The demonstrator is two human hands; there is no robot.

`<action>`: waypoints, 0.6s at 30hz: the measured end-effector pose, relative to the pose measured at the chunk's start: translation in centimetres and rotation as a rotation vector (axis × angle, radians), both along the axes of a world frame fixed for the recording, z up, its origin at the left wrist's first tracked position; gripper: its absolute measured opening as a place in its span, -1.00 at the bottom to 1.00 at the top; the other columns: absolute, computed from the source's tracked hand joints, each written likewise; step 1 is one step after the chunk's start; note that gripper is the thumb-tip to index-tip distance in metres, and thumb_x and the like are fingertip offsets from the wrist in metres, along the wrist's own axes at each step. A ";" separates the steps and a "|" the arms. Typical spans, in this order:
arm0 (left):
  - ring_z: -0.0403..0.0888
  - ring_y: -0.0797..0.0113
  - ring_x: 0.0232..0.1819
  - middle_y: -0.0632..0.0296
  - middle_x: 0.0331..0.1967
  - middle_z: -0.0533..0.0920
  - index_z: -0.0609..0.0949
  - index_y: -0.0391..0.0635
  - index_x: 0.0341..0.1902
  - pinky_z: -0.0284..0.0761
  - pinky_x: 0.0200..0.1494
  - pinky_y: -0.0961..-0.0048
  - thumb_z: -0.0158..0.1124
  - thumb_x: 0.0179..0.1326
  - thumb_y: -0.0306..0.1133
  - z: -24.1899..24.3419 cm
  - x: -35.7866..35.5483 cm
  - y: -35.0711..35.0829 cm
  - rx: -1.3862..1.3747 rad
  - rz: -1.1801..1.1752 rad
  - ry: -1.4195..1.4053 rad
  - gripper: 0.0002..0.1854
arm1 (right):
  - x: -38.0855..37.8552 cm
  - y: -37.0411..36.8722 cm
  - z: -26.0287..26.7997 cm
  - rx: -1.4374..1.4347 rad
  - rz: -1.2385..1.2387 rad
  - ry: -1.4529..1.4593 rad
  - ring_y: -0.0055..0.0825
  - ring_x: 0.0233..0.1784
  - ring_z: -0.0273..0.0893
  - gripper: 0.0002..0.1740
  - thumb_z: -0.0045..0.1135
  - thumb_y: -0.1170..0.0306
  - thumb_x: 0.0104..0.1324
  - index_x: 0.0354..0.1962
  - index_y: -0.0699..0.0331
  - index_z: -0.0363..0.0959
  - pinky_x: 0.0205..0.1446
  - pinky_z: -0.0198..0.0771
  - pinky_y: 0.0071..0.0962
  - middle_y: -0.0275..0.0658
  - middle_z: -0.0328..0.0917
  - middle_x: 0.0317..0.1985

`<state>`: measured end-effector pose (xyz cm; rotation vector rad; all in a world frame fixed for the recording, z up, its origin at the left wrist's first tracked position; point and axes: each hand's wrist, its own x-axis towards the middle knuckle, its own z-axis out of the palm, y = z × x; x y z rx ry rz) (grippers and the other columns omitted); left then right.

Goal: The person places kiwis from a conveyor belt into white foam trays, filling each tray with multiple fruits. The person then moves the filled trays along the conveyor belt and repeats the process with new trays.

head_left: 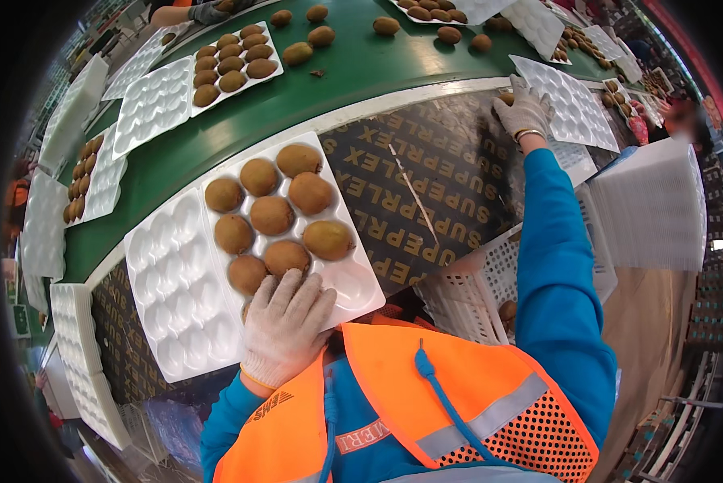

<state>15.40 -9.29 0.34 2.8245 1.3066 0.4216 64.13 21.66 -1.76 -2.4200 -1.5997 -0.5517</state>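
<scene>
My left hand (290, 323), in a pale knit glove, lies palm down over the lower end of a white plastic kiwi tray (352, 284). Several brown kiwifruit (272, 215) sit in the tray's cups; one cup at the lower right holds none. Its hinged half (180, 284) lies flat to the left with bare cups. Whether the left fingers grip a fruit beneath them is hidden. My right hand (523, 111), gloved too, is stretched out to the upper right, beside a kiwifruit (506, 99) and the edge of another white tray (569, 108).
A green conveyor belt (240, 136) curves past, carrying loose kiwifruit (386, 25) and a filled tray (234, 63). Stacked white trays stand at left (77, 338) and right (651, 205). A white plastic crate (464, 296) is below the printed board (421, 181). A co-worker's gloved hand (211, 12) is at the top.
</scene>
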 end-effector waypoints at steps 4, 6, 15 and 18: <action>0.60 -0.05 0.32 0.04 0.24 0.66 0.69 -0.11 0.22 0.54 0.32 -0.07 0.54 -0.01 -0.22 0.1 -0.7 -0.5 0.033 -0.004 -0.065 -0.37 | -0.4 2.2 -0.2 -0.303 0.187 0.030 0.00 0.35 0.64 -0.41 0.29 -0.12 0.41 0.26 -0.02 0.66 0.42 0.49 -0.04 0.00 0.70 0.26; 0.60 -0.03 0.35 0.05 0.25 0.67 0.70 -0.10 0.23 0.55 0.31 -0.03 0.50 0.02 -0.23 -0.7 -1.3 -1.6 0.056 0.048 -0.057 -0.38 | -7.1 0.0 0.8 -0.224 0.477 0.340 -0.07 0.13 0.76 -0.43 0.34 -0.07 0.41 0.17 0.13 0.67 0.26 0.58 -0.19 0.02 0.79 0.04; 0.53 -0.05 0.49 -0.01 0.43 0.61 0.64 -0.21 0.30 0.39 0.57 -0.07 0.58 -0.03 -0.04 0.4 -7.3 -10.0 0.075 0.139 -0.252 -0.20 | -34.2 -31.1 5.6 -0.305 1.181 0.461 0.07 -0.31 0.70 -0.52 0.54 0.05 0.25 -0.17 0.24 0.54 -0.24 0.62 -0.14 -0.07 0.65 -0.31; 0.57 -0.12 0.42 -0.04 0.40 0.60 0.68 -0.14 0.15 0.50 0.46 -0.08 0.62 0.00 -0.11 1.8 -10.3 -15.7 0.117 0.162 -0.441 -0.36 | -36.0 -35.4 5.0 -0.354 1.191 0.366 0.04 -0.27 0.69 -0.63 0.48 0.17 0.27 -0.17 0.25 0.56 -0.19 0.60 -0.10 -0.05 0.61 -0.30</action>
